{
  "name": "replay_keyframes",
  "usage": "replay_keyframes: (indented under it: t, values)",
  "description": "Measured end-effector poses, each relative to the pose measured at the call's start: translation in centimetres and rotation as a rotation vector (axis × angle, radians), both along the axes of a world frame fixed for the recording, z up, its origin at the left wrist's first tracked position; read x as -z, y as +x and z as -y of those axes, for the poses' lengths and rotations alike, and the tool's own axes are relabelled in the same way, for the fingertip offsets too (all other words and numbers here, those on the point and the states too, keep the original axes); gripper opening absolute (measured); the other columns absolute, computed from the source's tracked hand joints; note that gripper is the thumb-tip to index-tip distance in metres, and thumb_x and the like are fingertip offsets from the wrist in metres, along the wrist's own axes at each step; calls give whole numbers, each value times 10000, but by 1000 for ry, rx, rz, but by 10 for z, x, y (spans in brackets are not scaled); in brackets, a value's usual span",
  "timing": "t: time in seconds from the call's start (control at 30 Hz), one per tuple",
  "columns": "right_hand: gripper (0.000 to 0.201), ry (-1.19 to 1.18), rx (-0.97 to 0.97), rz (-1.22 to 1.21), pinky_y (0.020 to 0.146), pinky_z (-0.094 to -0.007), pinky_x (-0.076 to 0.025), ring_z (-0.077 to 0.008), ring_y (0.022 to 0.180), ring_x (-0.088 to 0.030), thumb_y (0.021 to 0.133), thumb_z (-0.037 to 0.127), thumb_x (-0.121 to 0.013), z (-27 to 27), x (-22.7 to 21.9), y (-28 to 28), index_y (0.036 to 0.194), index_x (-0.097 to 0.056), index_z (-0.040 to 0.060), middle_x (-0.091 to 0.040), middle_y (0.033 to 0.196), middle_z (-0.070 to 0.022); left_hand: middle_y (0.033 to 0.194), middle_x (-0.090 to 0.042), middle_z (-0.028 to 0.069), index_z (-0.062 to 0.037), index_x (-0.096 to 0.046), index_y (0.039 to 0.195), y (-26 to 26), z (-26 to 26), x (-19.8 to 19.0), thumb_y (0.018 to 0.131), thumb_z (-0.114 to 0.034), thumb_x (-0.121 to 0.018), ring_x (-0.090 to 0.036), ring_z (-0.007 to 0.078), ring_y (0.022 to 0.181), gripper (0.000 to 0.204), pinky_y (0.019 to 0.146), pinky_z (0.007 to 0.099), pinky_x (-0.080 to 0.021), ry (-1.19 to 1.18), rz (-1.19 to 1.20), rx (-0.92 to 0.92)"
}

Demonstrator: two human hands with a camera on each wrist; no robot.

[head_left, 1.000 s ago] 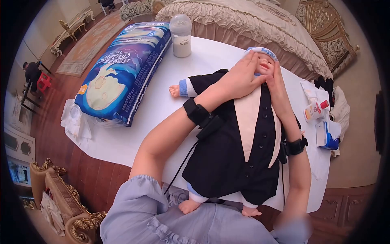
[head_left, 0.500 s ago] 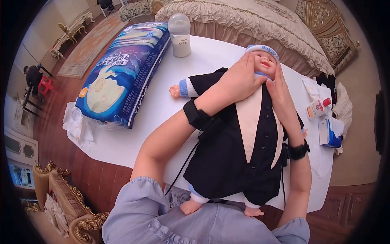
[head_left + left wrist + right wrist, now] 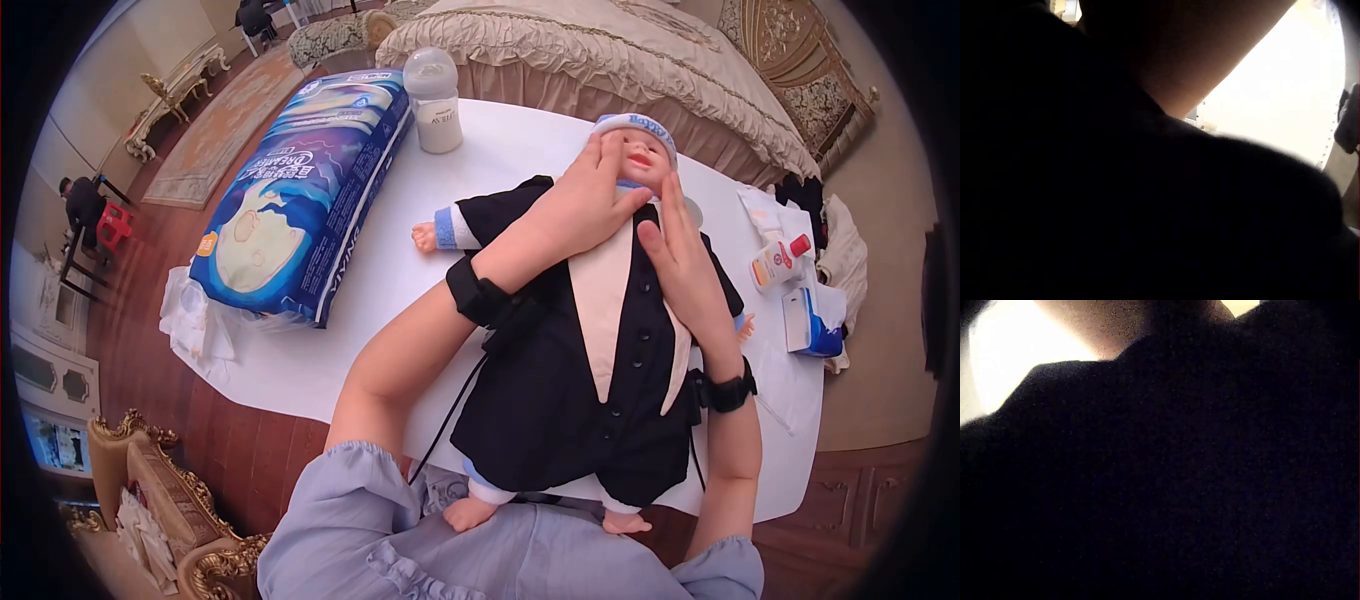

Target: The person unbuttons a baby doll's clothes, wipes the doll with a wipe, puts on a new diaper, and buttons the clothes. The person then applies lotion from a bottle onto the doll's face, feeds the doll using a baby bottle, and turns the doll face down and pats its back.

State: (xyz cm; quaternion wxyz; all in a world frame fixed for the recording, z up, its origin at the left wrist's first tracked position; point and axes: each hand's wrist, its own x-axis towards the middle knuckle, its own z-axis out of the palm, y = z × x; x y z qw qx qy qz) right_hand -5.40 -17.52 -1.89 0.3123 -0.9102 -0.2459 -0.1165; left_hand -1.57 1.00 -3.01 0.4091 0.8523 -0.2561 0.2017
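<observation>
A baby doll (image 3: 640, 335) in a black suit with cream lapels lies on its back on the white table, head away from me. On its head is a white-and-blue cap (image 3: 640, 124) with lettering. My left hand (image 3: 588, 205) lies with extended fingers over the doll's shoulder, its fingertips along the cheek. Across the other lapel rests my right hand (image 3: 685, 268), fingers straight and pointing up by the chin and neck. Dark cloth (image 3: 1147, 206) fills most of the left wrist view, and the right wrist view is mostly dark too; neither shows the fingers.
A blue diaper pack (image 3: 300, 200) lies at the left of the table (image 3: 400, 340), with a baby bottle (image 3: 435, 105) upright beside it. To the right are a red-capped bottle (image 3: 780, 262) and a blue-and-white packet (image 3: 812, 322). A bed (image 3: 600, 50) stands behind.
My right hand has slid down from the doll's cheek toward its neck and chest, uncovering more of the face. The left hand stays by the other cheek. The view has shifted slightly.
</observation>
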Motion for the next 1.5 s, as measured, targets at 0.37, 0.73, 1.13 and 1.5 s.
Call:
replay_keyframes:
  t: [0.37,0.73,1.13,1.5]
  values:
    - [609,283,-141,109,1108,-436,-303,-355,1275,-502,998,427,-476,-3,-27,-15,1393,-432,-35,-621,1236,-208,1147,-648,226,31,-629,1171,19,-48,-36,834,-185,-731,-602,346,1105,413,957,395,-450,-130,465,-352]
    - [479,384,-163,106,1001,-415,-421,-349,1160,-570,968,327,-570,-4,-14,-13,1260,-530,-50,-644,1162,-196,1311,-511,220,11,-376,1359,111,-172,29,631,-275,-899,-512,337,1232,941,1038,395,-397,-447,249,-711]
    - [851,372,-227,165,1080,-404,-365,-362,1289,-489,786,287,-787,-6,-29,-29,1458,-348,5,-481,1409,-217,1190,-580,109,-13,-413,1296,-19,-39,-81,735,-44,-826,-599,201,1079,697,936,335,-486,-771,190,-163]
    - [713,593,-289,97,759,-425,-526,-388,891,-660,650,226,-821,-9,-43,-62,1228,-466,5,-649,960,-220,1235,-560,157,5,-367,1364,-98,18,-100,630,-257,-899,-584,230,1123,943,954,366,-487,-714,-43,332]
